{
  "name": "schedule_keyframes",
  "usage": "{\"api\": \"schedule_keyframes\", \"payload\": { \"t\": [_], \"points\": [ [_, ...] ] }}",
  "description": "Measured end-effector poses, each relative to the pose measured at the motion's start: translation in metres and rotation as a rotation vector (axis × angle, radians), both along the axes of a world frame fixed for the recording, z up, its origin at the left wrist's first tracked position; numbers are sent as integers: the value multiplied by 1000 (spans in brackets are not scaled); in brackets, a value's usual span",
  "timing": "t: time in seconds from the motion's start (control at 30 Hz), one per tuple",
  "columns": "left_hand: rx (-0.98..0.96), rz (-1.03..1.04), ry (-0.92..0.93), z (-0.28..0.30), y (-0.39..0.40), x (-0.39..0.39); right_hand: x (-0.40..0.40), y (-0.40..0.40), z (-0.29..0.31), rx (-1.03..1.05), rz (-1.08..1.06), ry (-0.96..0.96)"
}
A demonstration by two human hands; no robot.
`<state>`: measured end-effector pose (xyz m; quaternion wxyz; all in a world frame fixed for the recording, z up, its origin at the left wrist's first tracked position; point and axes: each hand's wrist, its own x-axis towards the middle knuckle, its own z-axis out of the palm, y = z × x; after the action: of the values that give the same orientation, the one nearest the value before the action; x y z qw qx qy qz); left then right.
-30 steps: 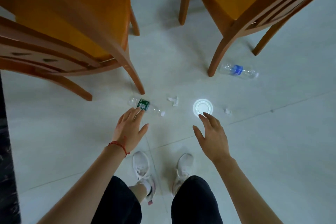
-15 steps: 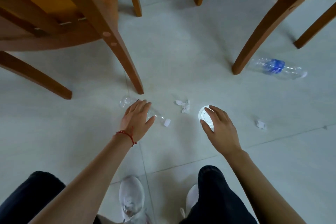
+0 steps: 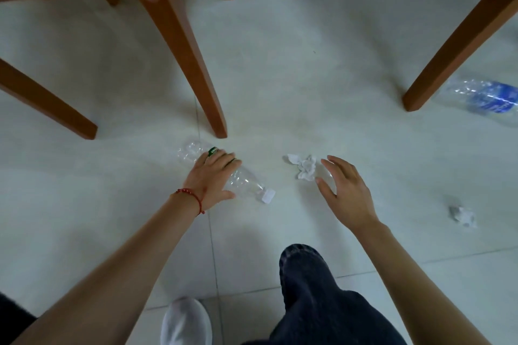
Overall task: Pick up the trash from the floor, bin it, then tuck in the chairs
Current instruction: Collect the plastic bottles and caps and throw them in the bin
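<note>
Under the left hand (image 3: pixel 211 176) a clear bottle (image 3: pixel 246 182) is half hidden; right hand (image 3: pixel 346 190) fingers spread, empty.

You wear a red beaded bracelet (image 3: pixel 193 196) at the left wrist, with a short end of cord hanging from it on the near side. A white shoe (image 3: pixel 186 322) stands at the bottom edge of the view, just left of a dark trouser leg (image 3: pixel 316 297) bent at the knee (the foot under that leg is hidden). A thin grout line (image 3: pixel 212 235) runs away from the shoe's toe between pale tiles, and a dark patch (image 3: pixel 11 309) in the lower left corner cannot be identified.
</note>
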<state>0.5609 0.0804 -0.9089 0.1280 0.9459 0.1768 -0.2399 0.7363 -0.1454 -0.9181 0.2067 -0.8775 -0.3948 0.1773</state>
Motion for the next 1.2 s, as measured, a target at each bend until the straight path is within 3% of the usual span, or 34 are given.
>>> {"api": "schedule_keyframes", "payload": {
  "t": [0.17, 0.3, 0.53, 0.7, 0.97, 1.2],
  "points": [
    [12, 4, -25, -7, 1, 10, 6, -2, -8, 6, -12, 27],
    [-56, 162, -62, -6, -2, 14, 10, -1, -7, 21, -71, 61],
    [-318, 867, -400, 9, -15, 12, 12, 11, -16, 37, -96, 136],
    [-547, 1192, -352, 12, -26, 6, 13, 25, -24, -17, 17, 168],
    [-801, 1379, -322, 13, -39, 3, 10, 36, -39, -27, 91, 137],
    [-791, 1370, -352, 7, -43, 6, -3, 41, -50, 39, -63, 200]
  ]
}}
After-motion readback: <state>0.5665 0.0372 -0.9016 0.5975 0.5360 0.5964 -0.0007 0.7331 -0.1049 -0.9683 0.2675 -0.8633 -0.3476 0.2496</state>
